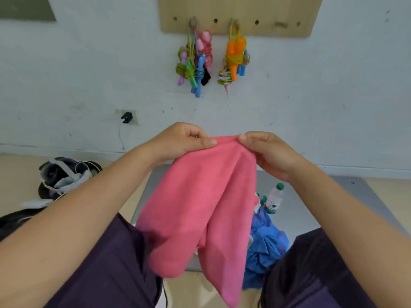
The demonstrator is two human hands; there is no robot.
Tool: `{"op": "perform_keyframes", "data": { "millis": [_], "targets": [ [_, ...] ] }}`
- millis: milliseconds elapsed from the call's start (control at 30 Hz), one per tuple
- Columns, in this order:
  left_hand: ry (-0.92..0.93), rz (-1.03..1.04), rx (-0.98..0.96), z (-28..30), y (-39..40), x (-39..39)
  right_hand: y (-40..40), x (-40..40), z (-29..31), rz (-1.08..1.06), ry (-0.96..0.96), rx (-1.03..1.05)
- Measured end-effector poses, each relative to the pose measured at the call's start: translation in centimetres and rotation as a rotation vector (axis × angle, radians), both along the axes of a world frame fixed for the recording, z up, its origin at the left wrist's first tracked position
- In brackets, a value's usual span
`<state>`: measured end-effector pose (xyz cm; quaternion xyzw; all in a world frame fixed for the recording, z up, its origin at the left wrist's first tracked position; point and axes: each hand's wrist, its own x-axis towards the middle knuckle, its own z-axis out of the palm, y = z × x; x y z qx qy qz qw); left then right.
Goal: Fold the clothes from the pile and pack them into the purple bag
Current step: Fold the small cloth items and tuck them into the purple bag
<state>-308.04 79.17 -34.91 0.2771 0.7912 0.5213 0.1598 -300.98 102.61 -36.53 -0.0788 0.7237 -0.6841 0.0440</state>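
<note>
Pinching the pink garment (200, 207) at its top edge, left hand (180, 141) and right hand (270, 152) are gripping soft, light, limp cloth.

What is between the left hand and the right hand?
In the head view, only the top edge of the pink cloth spans the gap. The left hand and right hand each pinch it, and it hangs down.

A pegboard (240, 16) hangs on the far wall, with two bunches of coloured skipping ropes (195, 61) beneath it. Lower left, a black charger (126, 117) sits in a socket. A water bottle (274, 198) stands on the grey mat (311, 207), right.
</note>
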Motion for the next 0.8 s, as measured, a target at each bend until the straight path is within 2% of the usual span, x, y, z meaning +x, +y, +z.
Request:
{"op": "perform_keyframes", "data": {
  "millis": [133, 333, 467, 600, 700, 800],
  "targets": [
    [-0.011, 0.142, -0.025, -2.4, -1.2, -2.8, 2.2, -1.9, -1.9, -0.163, -0.002, 0.099],
    [0.041, 0.170, -0.177, -6.8, -1.4, -6.9, 4.1, -6.0, -6.2, -0.342, -0.030, 0.243],
    [0.112, 0.195, -0.112, -10.0, -0.4, -7.4, 1.6, -8.0, -8.8, -0.251, -0.081, 0.308],
    [-0.041, 0.141, 0.060, -10.7, 1.0, -7.2, -2.0, -10.0, -9.3, -0.111, -0.056, 0.248],
    [-0.176, 0.147, 0.185, -10.1, 1.5, -8.0, -3.7, -11.4, -9.2, 0.030, -0.116, 0.149],
    [-0.133, 0.153, 0.124, -9.7, 0.6, -9.6, -3.7, -12.9, -8.9, 0.012, -0.114, 0.190]
  ]
}}
